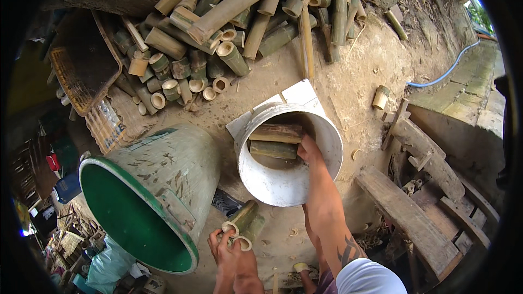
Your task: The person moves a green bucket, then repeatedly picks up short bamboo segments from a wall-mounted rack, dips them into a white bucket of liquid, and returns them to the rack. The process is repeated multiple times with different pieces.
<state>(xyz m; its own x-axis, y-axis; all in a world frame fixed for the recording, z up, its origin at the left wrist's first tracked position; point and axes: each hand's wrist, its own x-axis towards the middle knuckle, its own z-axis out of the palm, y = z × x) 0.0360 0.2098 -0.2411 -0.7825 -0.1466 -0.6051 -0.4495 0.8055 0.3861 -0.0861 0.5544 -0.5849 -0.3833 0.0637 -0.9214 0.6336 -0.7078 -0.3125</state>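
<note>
The bamboo tubes (243,216) held near the lower edge have smooth, dull green skins and pale, woody cut ends. The two bamboo lengths (274,150) in the bucket (278,185) look matt; the bucket itself is smooth white plastic, smeared with dirt. The drum (190,169) seems plastic: dull, mud-marked outside, slicker green inside. Rough, weathered wood makes up the plank (408,215); the crinkled bag (111,264) is thin, shiny plastic.

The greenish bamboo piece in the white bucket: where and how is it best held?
Probably around the right end of the bamboo piece, from above: it lies crosswise inside the white bucket, which opens upward, and the right hand is at that end.
</note>
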